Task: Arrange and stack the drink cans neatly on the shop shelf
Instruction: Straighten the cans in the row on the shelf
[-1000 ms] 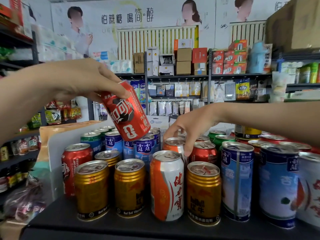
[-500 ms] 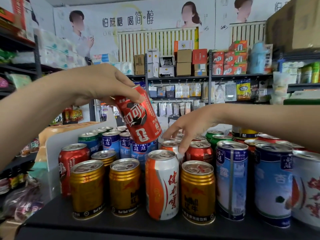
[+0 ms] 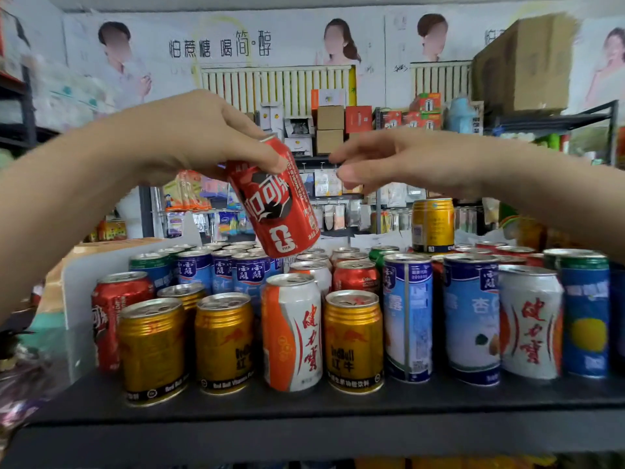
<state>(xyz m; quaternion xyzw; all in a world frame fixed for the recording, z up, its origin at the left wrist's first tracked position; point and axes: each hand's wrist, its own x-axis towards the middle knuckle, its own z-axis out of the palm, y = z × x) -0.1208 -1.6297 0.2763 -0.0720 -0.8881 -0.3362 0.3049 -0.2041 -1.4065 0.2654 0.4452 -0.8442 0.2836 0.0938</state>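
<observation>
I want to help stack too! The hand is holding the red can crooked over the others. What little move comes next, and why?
Probably tip the red can upright first. The left hand grips it tilted, in the air above the standing cans; tilted, it likely would not sit steady.

Poster [image 3: 220, 45] with Chinese text at back; white radiator [image 3: 277, 86] below; 2 brown boxes [image 3: 329, 118] stacked; large carton [image 3: 521, 62] upper right.

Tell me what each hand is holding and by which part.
The left hand grips the red cola can by its upper end, with the can tilted in the air. The right hand holds nothing, its fingers relaxed.
</observation>
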